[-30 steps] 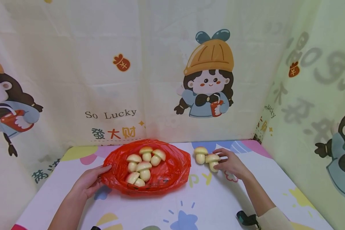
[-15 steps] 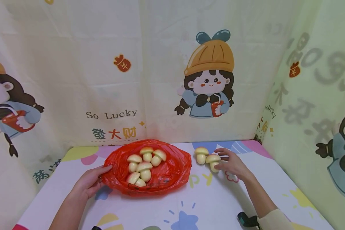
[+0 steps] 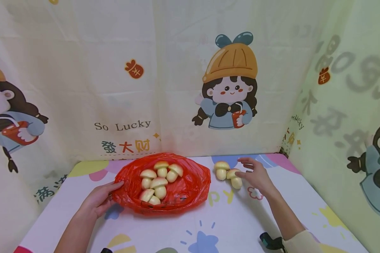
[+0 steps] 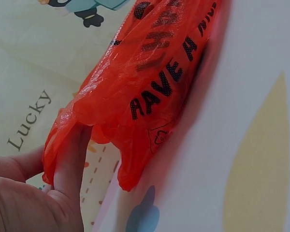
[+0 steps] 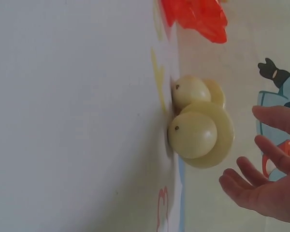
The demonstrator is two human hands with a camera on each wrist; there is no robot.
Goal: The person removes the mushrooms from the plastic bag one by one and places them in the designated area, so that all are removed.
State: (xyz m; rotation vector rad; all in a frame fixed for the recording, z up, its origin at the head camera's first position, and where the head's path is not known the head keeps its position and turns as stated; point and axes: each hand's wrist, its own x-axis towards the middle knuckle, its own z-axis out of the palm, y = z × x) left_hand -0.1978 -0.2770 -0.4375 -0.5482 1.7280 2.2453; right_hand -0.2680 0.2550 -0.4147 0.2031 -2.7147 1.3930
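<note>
A red plastic bag (image 3: 190, 191) lies with its mouth spread wide on the table, several cream toy mushrooms inside. My left hand (image 3: 98, 200) pinches the bag's left edge between thumb and fingers; the left wrist view shows the red film (image 4: 150, 63) over the fingers. To the right of the bag two more mushrooms sit side by side, the left mushroom (image 3: 221, 170) and the right mushroom (image 3: 236, 182). Just above and right of the right mushroom is my right hand (image 3: 256, 177), fingers spread and holding nothing. In the right wrist view that hand (image 5: 266, 174) is apart from the nearer mushroom (image 5: 195, 135).
A patterned cloth covers the table (image 3: 164, 235), and a printed curtain (image 3: 174, 88) rises behind it and at both sides. Near the right sleeve (image 3: 304, 242) is a dark wrist-worn device (image 3: 270, 242).
My right hand has lifted slightly up and away from the right mushroom, its fingers opening off it. The left hand and the bag have stayed put.
</note>
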